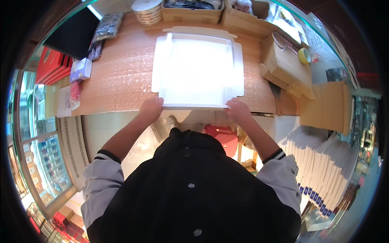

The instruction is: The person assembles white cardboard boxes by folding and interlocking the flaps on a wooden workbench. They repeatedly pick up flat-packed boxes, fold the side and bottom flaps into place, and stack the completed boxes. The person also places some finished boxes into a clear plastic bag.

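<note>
A white cardboard box blank (198,69) lies on the wooden table (121,77), its side flaps partly spread and its near edge along the table's front edge. My left hand (152,109) grips the near left corner, fingers closed round the card. At the near right corner my right hand (237,109) pinches the same edge. Between the two hands the near side of the card looks folded up into a narrow rim. Glare washes out the middle of the white surface.
Cardboard boxes (289,67) crowd the table's right side, with a yellow tape roll (304,56). At the back stand a stack of white spools (147,11) and an open carton (192,15). Red boxes (54,67) sit left. Many flat white boxes (320,166) are stacked at lower right.
</note>
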The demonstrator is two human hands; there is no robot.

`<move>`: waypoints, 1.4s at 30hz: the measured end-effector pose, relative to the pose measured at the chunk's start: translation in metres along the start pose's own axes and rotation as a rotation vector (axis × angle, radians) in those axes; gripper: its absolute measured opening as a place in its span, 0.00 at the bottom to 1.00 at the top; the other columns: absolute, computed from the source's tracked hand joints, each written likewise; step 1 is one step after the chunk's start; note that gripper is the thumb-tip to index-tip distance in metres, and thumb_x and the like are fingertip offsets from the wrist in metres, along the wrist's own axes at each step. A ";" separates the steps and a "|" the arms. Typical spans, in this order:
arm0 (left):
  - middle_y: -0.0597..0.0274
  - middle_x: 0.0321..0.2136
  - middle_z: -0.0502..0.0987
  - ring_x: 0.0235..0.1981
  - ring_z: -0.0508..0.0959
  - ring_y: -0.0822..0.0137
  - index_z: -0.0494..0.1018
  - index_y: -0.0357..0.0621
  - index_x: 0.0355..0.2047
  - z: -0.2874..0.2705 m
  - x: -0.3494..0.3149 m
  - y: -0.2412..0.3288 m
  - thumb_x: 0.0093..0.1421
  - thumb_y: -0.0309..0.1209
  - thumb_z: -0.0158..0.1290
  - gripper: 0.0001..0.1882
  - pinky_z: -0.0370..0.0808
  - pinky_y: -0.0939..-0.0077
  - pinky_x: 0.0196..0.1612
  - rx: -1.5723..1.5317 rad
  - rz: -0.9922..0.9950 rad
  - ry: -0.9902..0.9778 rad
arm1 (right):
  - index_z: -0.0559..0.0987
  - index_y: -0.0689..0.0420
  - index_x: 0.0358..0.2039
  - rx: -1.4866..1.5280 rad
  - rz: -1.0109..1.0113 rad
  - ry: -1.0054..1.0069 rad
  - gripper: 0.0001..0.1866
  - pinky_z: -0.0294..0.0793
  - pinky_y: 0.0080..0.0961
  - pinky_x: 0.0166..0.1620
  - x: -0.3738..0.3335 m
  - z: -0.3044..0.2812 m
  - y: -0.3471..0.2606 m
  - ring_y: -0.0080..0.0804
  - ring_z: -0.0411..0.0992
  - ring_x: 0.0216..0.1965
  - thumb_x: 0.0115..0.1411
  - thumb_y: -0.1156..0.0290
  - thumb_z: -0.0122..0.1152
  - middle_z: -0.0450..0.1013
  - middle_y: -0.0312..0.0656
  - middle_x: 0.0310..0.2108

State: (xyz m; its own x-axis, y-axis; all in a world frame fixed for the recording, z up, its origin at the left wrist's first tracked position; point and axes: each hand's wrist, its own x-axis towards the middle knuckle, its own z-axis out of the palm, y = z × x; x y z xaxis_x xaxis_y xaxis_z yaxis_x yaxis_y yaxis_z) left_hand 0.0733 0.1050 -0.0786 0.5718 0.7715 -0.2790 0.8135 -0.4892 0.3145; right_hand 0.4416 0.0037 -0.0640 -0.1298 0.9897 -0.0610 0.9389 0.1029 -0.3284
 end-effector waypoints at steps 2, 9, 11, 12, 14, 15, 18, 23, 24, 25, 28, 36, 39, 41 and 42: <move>0.53 0.33 0.72 0.38 0.73 0.55 0.73 0.41 0.25 -0.005 0.004 0.005 0.50 0.26 0.52 0.03 0.70 0.59 0.40 0.143 0.092 0.017 | 0.80 0.54 0.24 -0.173 -0.050 -0.049 0.05 0.70 0.36 0.41 0.009 0.000 -0.007 0.37 0.71 0.36 0.52 0.68 0.59 0.70 0.39 0.28; 0.57 0.27 0.74 0.39 0.71 0.57 0.75 0.42 0.21 -0.025 0.028 0.000 0.48 0.27 0.52 0.03 0.67 0.65 0.43 0.378 0.466 0.053 | 0.80 0.54 0.24 -0.340 -0.450 -0.242 0.05 0.65 0.35 0.52 0.045 -0.008 0.008 0.36 0.69 0.44 0.49 0.67 0.60 0.73 0.41 0.29; 0.57 0.27 0.75 0.39 0.72 0.57 0.74 0.42 0.27 -0.035 0.034 0.003 0.49 0.27 0.54 0.04 0.67 0.65 0.45 0.351 0.465 -0.079 | 0.81 0.54 0.27 -0.271 -0.513 -0.370 0.05 0.68 0.35 0.51 0.054 -0.016 0.014 0.38 0.71 0.42 0.50 0.68 0.61 0.75 0.42 0.29; 0.56 0.27 0.76 0.39 0.73 0.57 0.74 0.42 0.30 -0.040 0.036 0.006 0.50 0.27 0.54 0.06 0.67 0.66 0.46 0.331 0.439 -0.125 | 0.81 0.55 0.29 -0.254 -0.412 -0.438 0.06 0.68 0.36 0.50 0.054 -0.016 0.013 0.40 0.72 0.42 0.51 0.68 0.61 0.76 0.43 0.30; 0.54 0.27 0.76 0.39 0.75 0.56 0.72 0.42 0.35 -0.049 0.043 0.008 0.51 0.26 0.55 0.10 0.66 0.66 0.48 0.309 0.365 -0.253 | 0.80 0.56 0.34 -0.217 -0.219 -0.570 0.08 0.70 0.38 0.49 0.062 -0.027 -0.005 0.45 0.73 0.42 0.54 0.68 0.60 0.76 0.45 0.32; 0.53 0.28 0.77 0.39 0.75 0.54 0.71 0.42 0.37 -0.053 0.049 0.008 0.52 0.26 0.55 0.11 0.66 0.65 0.48 0.306 0.321 -0.334 | 0.79 0.56 0.35 -0.184 -0.191 -0.603 0.09 0.70 0.39 0.48 0.064 -0.032 -0.006 0.46 0.74 0.41 0.54 0.68 0.60 0.76 0.45 0.33; 0.51 0.31 0.77 0.38 0.75 0.51 0.70 0.42 0.37 -0.061 0.056 0.002 0.55 0.27 0.54 0.09 0.69 0.61 0.45 0.065 0.182 -0.425 | 0.78 0.56 0.37 -0.053 -0.118 -0.657 0.09 0.71 0.40 0.47 0.070 -0.033 -0.003 0.48 0.74 0.41 0.55 0.70 0.58 0.76 0.47 0.33; 0.52 0.31 0.76 0.38 0.75 0.52 0.71 0.42 0.35 -0.026 0.055 -0.003 0.56 0.27 0.51 0.07 0.69 0.59 0.44 0.099 0.366 -0.081 | 0.78 0.57 0.34 0.065 -0.228 -0.289 0.08 0.68 0.37 0.50 0.061 -0.002 0.012 0.44 0.71 0.42 0.57 0.67 0.55 0.75 0.45 0.31; 0.53 0.31 0.76 0.38 0.74 0.52 0.71 0.42 0.35 -0.019 0.053 -0.004 0.56 0.27 0.51 0.06 0.68 0.59 0.44 0.074 0.383 0.043 | 0.78 0.56 0.34 0.062 -0.240 -0.241 0.08 0.68 0.37 0.50 0.060 0.002 0.013 0.44 0.70 0.41 0.58 0.67 0.56 0.75 0.44 0.30; 0.53 0.30 0.76 0.37 0.74 0.53 0.71 0.42 0.35 -0.019 0.051 0.000 0.56 0.27 0.50 0.06 0.68 0.59 0.45 0.048 0.402 0.164 | 0.78 0.56 0.34 0.061 -0.248 -0.196 0.08 0.67 0.37 0.50 0.057 0.002 0.012 0.43 0.70 0.41 0.58 0.67 0.56 0.74 0.44 0.29; 0.55 0.27 0.74 0.35 0.73 0.54 0.72 0.43 0.30 -0.028 0.043 0.007 0.56 0.28 0.51 0.04 0.67 0.62 0.44 0.081 0.295 -0.113 | 0.78 0.55 0.30 0.086 -0.189 -0.276 0.08 0.67 0.36 0.49 0.050 -0.008 0.002 0.40 0.70 0.42 0.57 0.65 0.57 0.75 0.41 0.28; 0.60 0.24 0.76 0.32 0.75 0.60 0.73 0.44 0.24 -0.006 0.017 0.012 0.54 0.37 0.58 0.10 0.66 0.64 0.40 0.192 0.457 0.008 | 0.77 0.54 0.21 -0.124 -0.369 -0.237 0.09 0.67 0.35 0.48 0.029 0.002 0.011 0.37 0.71 0.40 0.53 0.64 0.59 0.74 0.39 0.26; 0.61 0.22 0.77 0.29 0.77 0.60 0.74 0.47 0.23 -0.014 0.014 0.032 0.56 0.38 0.57 0.10 0.66 0.65 0.39 0.115 0.361 0.032 | 0.77 0.54 0.24 -0.048 -0.340 -0.122 0.07 0.67 0.33 0.46 0.026 -0.001 0.005 0.36 0.71 0.38 0.53 0.65 0.59 0.73 0.39 0.27; 0.60 0.23 0.77 0.31 0.76 0.58 0.74 0.45 0.22 -0.014 0.020 0.064 0.55 0.38 0.57 0.11 0.65 0.62 0.38 0.084 0.331 -0.030 | 0.77 0.55 0.27 0.089 -0.368 0.060 0.05 0.67 0.32 0.45 0.022 0.014 -0.017 0.36 0.71 0.37 0.53 0.68 0.58 0.72 0.39 0.28; 0.59 0.23 0.77 0.32 0.76 0.57 0.74 0.45 0.22 -0.012 0.022 0.078 0.54 0.38 0.57 0.12 0.65 0.60 0.38 0.068 0.314 -0.059 | 0.76 0.55 0.28 0.112 -0.370 0.058 0.04 0.67 0.32 0.44 0.023 0.023 -0.031 0.37 0.70 0.36 0.53 0.69 0.58 0.72 0.39 0.29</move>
State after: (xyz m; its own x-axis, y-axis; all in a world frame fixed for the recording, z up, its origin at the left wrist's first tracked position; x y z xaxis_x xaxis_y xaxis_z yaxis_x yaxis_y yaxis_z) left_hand 0.1479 0.0884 -0.0495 0.7996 0.5547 -0.2301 0.6003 -0.7272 0.3329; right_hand 0.4023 0.0206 -0.0764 -0.4322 0.8919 0.1329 0.7909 0.4457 -0.4192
